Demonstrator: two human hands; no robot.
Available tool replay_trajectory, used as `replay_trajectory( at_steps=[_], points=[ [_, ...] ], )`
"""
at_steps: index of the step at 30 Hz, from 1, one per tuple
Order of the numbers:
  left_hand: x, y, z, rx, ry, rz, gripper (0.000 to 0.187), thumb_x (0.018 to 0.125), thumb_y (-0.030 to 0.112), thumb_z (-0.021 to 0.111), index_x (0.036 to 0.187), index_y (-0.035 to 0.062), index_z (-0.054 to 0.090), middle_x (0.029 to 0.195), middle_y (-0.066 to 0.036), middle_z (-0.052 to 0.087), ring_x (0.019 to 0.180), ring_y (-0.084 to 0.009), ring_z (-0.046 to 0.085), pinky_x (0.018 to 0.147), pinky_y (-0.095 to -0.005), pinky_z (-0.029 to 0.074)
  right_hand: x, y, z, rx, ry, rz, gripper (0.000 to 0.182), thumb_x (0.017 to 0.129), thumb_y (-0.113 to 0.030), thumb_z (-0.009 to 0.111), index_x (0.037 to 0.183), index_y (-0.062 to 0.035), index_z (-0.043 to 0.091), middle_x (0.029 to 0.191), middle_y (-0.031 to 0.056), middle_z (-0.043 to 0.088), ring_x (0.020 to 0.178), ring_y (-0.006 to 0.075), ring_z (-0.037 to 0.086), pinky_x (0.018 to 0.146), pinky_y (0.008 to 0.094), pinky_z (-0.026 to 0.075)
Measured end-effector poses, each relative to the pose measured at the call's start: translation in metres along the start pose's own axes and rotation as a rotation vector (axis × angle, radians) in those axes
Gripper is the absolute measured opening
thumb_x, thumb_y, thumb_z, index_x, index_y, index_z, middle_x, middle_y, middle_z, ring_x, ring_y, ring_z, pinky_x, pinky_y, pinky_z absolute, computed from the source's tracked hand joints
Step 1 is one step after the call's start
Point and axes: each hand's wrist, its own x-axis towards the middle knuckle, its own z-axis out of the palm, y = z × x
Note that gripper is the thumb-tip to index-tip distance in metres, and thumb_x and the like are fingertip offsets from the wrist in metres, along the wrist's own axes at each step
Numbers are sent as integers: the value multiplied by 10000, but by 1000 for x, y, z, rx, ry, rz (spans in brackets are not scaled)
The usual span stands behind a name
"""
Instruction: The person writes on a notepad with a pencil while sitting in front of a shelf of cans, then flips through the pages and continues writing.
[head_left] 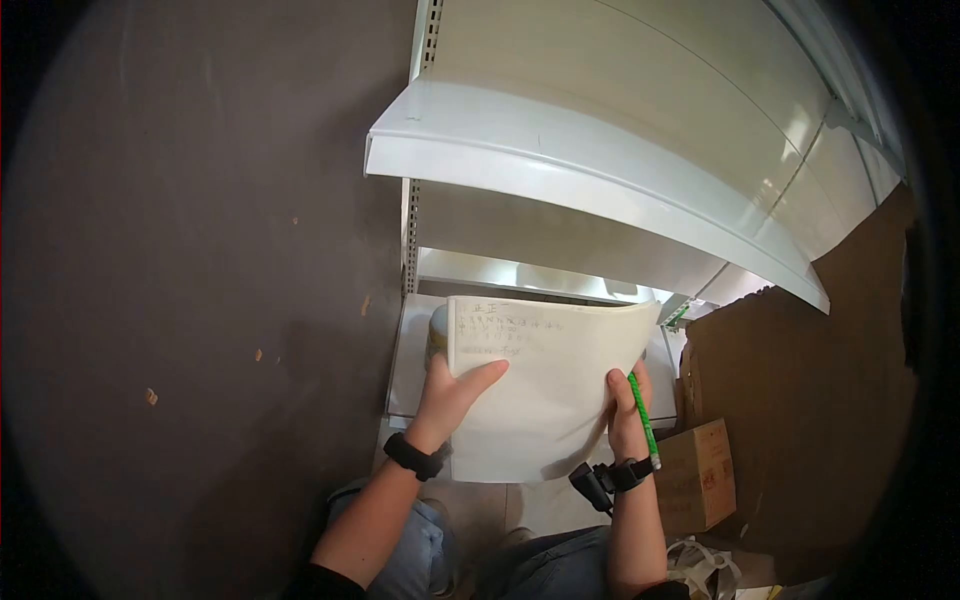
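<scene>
A white paper pad (540, 400) with handwritten marks across its top is held up in front of me, its right side bending. My left hand (455, 400) grips its left edge, thumb on the front and fingers hidden behind. On the right edge my right hand (628, 410) is closed the same way, and a green pencil (643, 415) is tucked along that hand, pointing down to the wrist. Partly hidden behind the pad's upper left edge is a rounded container (437, 330). A black strap is on each wrist; the right one carries a small black device (592, 487).
A white metal shelf (560, 165) juts out above the pad, with a lower shelf (408, 350) behind it. A dark wall-like surface (200, 250) fills the left. On the right are a large brown cardboard sheet (800, 400) and a cardboard box (700, 475).
</scene>
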Motion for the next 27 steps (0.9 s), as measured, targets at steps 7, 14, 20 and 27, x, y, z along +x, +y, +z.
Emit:
replay_trajectory(
  at_steps=[7,14,20,27],
  points=[
    [-6,-1,0,-116,-149,-24,360,746,109,663,1066,-5,542,971,-64,603,887,-123,570,779,-261,462,-2,5,9,14,-129,89,646,802,-428,575,1247,9,409,1124,80,526,1023,163,497,900,275,368],
    [-7,1,4,-52,-153,23,360,756,76,651,1087,-18,546,1021,-76,604,918,-128,565,797,-259,452,4,2,8,-269,140,38,357,804,-167,638,1067,20,485,982,83,552,901,157,504,816,269,399],
    [1,-4,2,-7,-36,-10,321,799,118,619,1075,-35,558,1012,-80,611,911,-127,567,780,-258,451,6,4,7,-285,190,-86,385,782,-163,666,1054,33,478,986,104,544,909,165,506,821,274,401],
    [5,-6,-1,-29,8,12,296,799,115,609,1050,-40,576,988,-86,619,896,-130,574,771,-255,452,5,-3,8,-161,121,-77,494,746,-156,673,1154,20,459,1055,100,537,970,173,496,861,290,389]
  ],
)
